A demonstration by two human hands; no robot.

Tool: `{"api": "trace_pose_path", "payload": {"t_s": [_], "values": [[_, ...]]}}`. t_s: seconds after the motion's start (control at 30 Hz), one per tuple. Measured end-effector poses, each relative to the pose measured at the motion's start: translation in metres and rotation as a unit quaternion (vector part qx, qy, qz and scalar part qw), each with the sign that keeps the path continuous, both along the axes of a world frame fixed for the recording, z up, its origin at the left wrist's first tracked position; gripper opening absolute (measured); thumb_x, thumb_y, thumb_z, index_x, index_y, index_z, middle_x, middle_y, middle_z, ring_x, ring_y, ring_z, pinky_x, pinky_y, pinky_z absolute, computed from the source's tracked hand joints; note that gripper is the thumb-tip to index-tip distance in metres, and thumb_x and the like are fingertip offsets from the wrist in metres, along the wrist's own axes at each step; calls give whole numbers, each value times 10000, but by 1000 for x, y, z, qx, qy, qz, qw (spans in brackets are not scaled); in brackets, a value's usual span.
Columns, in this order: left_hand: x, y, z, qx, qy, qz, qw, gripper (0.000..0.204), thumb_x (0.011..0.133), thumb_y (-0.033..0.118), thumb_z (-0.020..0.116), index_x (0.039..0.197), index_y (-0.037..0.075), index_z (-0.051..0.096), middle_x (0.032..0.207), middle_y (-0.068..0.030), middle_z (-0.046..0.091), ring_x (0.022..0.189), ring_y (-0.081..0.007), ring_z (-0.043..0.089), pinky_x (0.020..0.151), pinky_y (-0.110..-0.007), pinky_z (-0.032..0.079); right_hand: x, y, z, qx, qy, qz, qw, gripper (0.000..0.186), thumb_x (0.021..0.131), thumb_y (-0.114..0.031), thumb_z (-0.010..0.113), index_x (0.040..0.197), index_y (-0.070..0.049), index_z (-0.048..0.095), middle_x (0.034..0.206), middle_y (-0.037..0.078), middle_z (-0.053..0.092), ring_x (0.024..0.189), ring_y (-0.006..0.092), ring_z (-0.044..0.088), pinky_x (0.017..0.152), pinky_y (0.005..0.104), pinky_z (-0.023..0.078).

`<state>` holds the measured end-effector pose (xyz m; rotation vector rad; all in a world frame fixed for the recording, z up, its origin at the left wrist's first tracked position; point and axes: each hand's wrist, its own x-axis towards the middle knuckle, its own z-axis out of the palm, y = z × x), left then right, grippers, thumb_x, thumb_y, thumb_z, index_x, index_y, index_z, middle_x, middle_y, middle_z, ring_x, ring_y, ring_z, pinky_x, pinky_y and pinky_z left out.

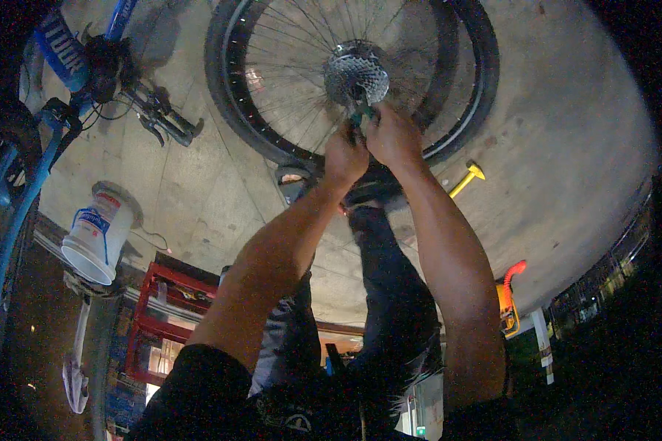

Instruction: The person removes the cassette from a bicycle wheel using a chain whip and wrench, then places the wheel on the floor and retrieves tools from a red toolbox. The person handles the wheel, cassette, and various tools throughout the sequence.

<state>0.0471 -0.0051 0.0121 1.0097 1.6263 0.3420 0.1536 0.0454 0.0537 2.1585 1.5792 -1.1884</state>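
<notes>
A bicycle wheel (219, 84) with a black tyre and thin spokes is in front of me, its silver cassette (368, 77) facing me. At the cassette's near side my left hand (346, 156) and my right hand (394, 137) are close together, both with fingers closed. Between their fingertips shows a small dark green thing (360, 115), right by the hub's centre. Its kind is too small and dim to tell. Both palms are turned away, so what they grip is partly hidden.
A yellow hammer (469, 177) lies on the concrete floor to the right. On the left are a blue bicycle frame (60, 51) with handlebar, a white bucket (99, 237) and a red shelf rack (148, 312). An orange-red object (510, 294) stands at the lower right.
</notes>
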Motion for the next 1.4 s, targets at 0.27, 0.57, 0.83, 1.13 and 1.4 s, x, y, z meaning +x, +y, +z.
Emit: {"api": "trace_pose_path", "payload": {"t_s": [0.27, 0.57, 0.83, 1.13, 1.4], "values": [[3, 9, 6, -54, 6, -17, 998, 312, 916, 217, 503, 1132, 23, 617, 1020, -180, 674, 921, -290, 656, 785, -378, 491, 10, 9, -4, -50, 19, 15, 998, 460, 786, -167, 571, 1223, -31, 526, 954, 221, 658, 901, 380, 645, 792, 488, 512], [-10, 5, 2, -11, -21, -6, 1000, 334, 841, 224, 624, 1084, -5, 613, 973, -166, 680, 894, -255, 649, 794, -350, 480, 0, 5, -5, -13, 41, 0, 999, 392, 803, -204, 566, 1160, -43, 554, 926, 225, 659, 906, 392, 639, 791, 482, 504], [3, 12, 9, -22, 42, -93, 994, 332, 863, 256, 605, 1077, 2, 618, 887, -187, 675, 855, -254, 654, 740, -376, 483, 12, -3, 0, 5, 60, -11, 998, 272, 831, -159, 507, 1024, 24, 567, 858, 238, 656, 824, 408, 655, 739, 501, 528], [21, 13, 12, -69, 25, -21, 997, 304, 859, 222, 582, 1084, 19, 608, 887, -191, 668, 812, -229, 645, 705, -367, 489, 28, -2, -8, -26, 101, -102, 989, 368, 821, -174, 532, 1148, -8, 565, 1012, 264, 634, 964, 417, 612, 855, 497, 473], [22, 2, -10, 7, 117, -139, 983, 217, 868, 189, 512, 1007, 32, 568, 856, -261, 630, 805, -445, 610, 634, -491, 478, 32, -17, -17, 9, 88, -132, 987, 351, 847, -233, 546, 1170, -99, 572, 1062, 202, 641, 993, 398, 602, 856, 482, 474]]}}
